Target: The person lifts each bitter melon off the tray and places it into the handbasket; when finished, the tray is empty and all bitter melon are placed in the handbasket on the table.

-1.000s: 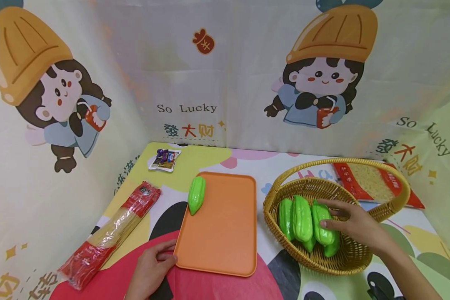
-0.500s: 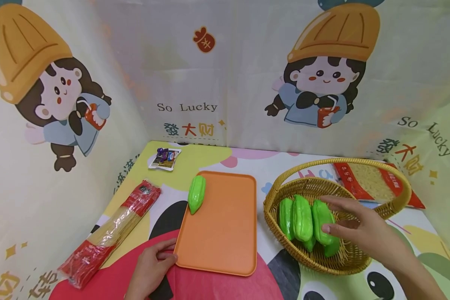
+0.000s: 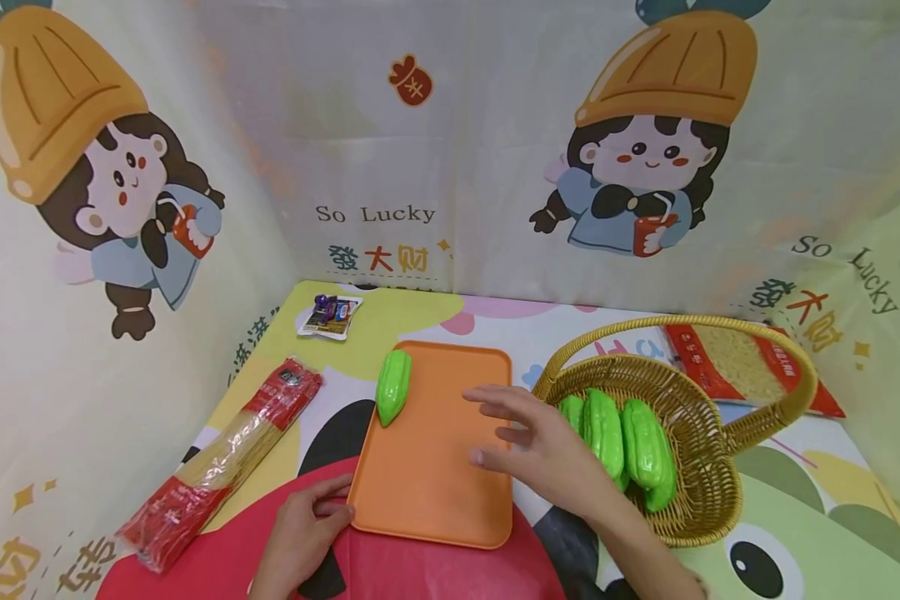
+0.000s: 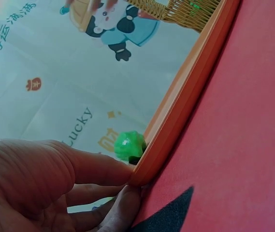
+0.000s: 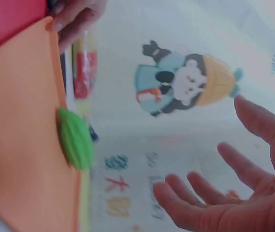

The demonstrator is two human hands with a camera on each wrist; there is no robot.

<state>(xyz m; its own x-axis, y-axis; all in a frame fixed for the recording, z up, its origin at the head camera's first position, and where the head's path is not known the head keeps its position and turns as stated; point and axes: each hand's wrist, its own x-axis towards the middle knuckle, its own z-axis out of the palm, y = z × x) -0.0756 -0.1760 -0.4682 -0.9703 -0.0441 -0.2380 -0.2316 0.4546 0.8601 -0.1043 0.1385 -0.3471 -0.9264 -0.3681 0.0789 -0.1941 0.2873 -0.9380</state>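
Note:
An orange tray [image 3: 435, 483] lies on the table, with one green toy gourd [image 3: 392, 387] resting across its far left edge. My left hand [image 3: 307, 525] pinches the tray's near left corner; in the left wrist view the thumb [image 4: 79, 164] presses against the tray rim [image 4: 185, 106], with the gourd [image 4: 130, 145] beyond. My right hand [image 3: 510, 437] hovers open and empty over the tray's right side, fingers spread [image 5: 234, 193]. To its right, several green gourds [image 3: 622, 442] lie in a wicker basket [image 3: 690, 500].
A long red-wrapped noodle packet [image 3: 225, 462] lies left of the tray. A small snack packet [image 3: 330, 317] sits at the back left. A red-edged noodle bag [image 3: 750, 367] lies behind the basket. Cartoon-printed backdrop panels wall in the table on three sides.
My right hand has left the gourds in the basket and moved left over the tray, holding nothing. The left hand has stayed on the tray's corner.

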